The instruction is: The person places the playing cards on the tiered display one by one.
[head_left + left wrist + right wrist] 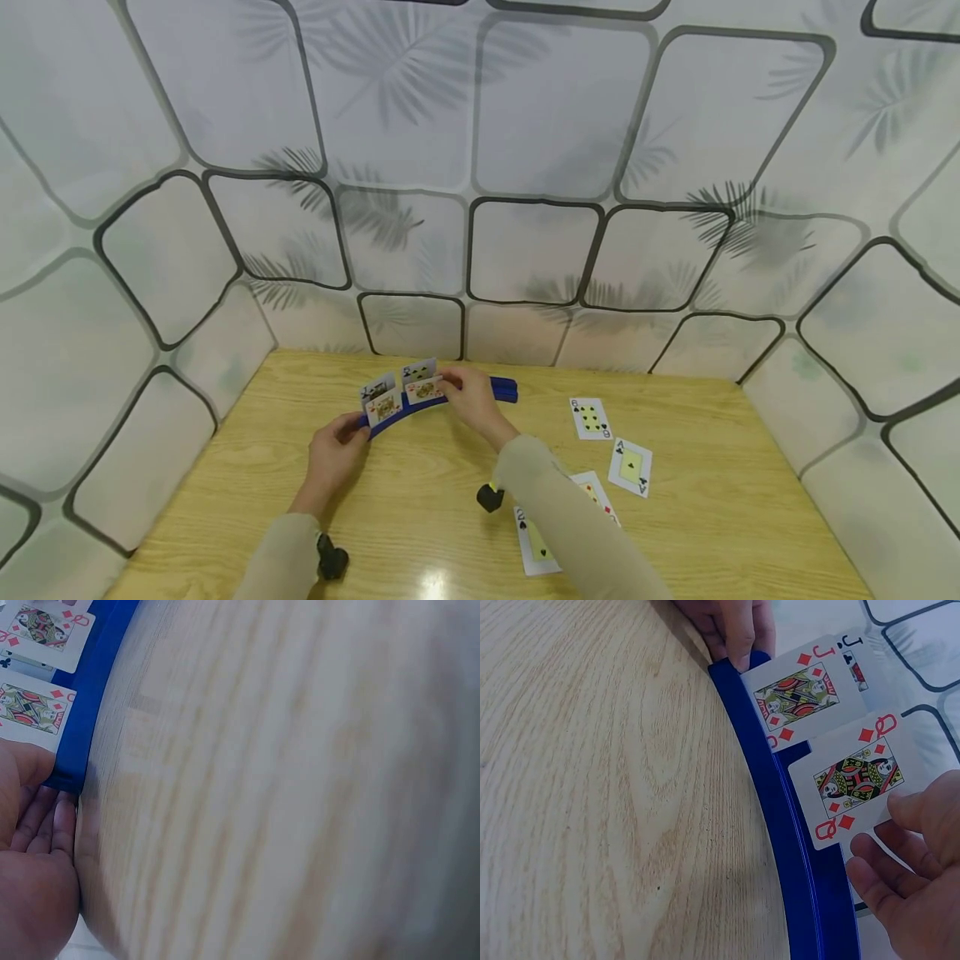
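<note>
A curved blue card holder stands on the wooden table with playing cards upright in it. My left hand grips its left end, thumb in front, as the right wrist view also shows. At the holder's middle, my right hand pinches the queen of diamonds by its right edge; the card's lower edge is at the holder. The jack of diamonds sits in front at the left, with a black jack partly hidden behind it. Behind the queen stands another black-suited card.
On the table to the right lie a black six and a black ace, face up. A black two and a red diamond card lie nearer, partly under the right sleeve. A patterned wall encloses the table.
</note>
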### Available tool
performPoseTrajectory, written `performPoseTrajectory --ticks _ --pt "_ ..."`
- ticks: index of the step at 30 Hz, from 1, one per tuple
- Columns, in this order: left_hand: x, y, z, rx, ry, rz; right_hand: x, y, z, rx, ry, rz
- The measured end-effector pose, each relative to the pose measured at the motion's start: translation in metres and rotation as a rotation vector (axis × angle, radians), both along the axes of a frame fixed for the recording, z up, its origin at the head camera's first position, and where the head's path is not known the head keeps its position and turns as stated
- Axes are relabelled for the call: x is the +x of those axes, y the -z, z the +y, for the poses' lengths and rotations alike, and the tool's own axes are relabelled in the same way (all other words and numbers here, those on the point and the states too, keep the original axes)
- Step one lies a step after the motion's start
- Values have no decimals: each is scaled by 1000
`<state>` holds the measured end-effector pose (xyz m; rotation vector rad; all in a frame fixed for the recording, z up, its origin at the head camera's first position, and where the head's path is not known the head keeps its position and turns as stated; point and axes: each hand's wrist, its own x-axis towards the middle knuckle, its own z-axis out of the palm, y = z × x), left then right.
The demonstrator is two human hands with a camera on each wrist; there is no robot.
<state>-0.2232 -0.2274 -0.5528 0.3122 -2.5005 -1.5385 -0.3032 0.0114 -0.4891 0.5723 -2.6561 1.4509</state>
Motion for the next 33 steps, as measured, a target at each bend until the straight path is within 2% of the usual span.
performPoseTrajectory --ticks 13,20,33 --pt "2 -2 1 -6 -5 18 -3 7 -2 9 -16 -35" --pt "1 -1 1 -13 -8 22 -3 10 -4 27 -16 -21" --pt "1 -2 1 -18 -6 15 -4 15 -6 -8 8 -51"
